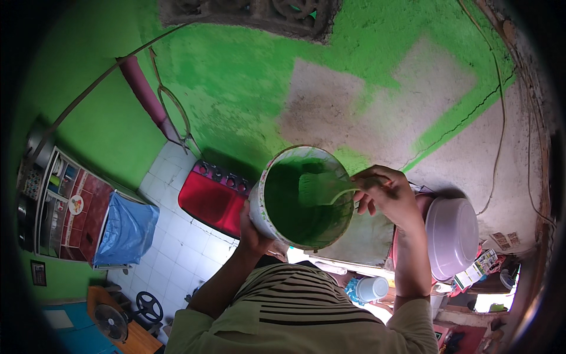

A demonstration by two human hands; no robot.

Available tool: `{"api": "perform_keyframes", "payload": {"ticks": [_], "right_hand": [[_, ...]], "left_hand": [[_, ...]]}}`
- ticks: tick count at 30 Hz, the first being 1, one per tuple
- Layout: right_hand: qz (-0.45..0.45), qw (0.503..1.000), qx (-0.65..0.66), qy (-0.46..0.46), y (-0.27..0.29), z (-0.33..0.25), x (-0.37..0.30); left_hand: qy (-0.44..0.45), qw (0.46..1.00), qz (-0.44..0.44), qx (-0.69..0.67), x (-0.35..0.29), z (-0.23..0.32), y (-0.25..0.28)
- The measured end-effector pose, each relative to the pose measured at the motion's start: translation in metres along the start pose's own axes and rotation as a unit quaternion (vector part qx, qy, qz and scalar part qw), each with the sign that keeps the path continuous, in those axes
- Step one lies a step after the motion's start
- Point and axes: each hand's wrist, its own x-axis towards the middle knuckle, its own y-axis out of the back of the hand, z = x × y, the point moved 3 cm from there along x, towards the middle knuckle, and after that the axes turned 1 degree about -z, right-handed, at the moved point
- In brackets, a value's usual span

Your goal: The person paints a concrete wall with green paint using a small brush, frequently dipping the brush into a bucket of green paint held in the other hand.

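Observation:
A white bucket (260,213), its rim streaked with green, is held up in front of my chest. My left hand (253,232) grips it from the left side, fingers mostly hidden. Inside lies dark green paint (289,211). My right hand (386,193), at the bucket's right rim, is closed on the handle of a paintbrush (317,187). The brush head is coated in green and hangs within the bucket's opening; whether it touches the paint I cannot tell. Ahead stands a wall (236,88), partly green, with bare greyish patches (321,103).
A red washing machine (213,200) stands against the wall, left of the bucket. Farther left is a cabinet with a blue cover (127,229). A lilac basin (453,239) sits by my right forearm. Cables (502,130) hang on the right wall; a fan (111,323) is at lower left.

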Motion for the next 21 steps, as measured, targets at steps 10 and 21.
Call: {"api": "perform_keyframes", "payload": {"ticks": [10,21], "right_hand": [[0.128,0.866,0.462,-0.144,-0.028,0.067,-0.025],[0.096,0.742,0.661,0.052,-0.012,0.077,-0.016]], "left_hand": [[0.006,0.999,-0.047,0.005,0.008,0.006,0.008],[-0.049,0.997,-0.046,-0.028,0.001,0.003,-0.027]]}}
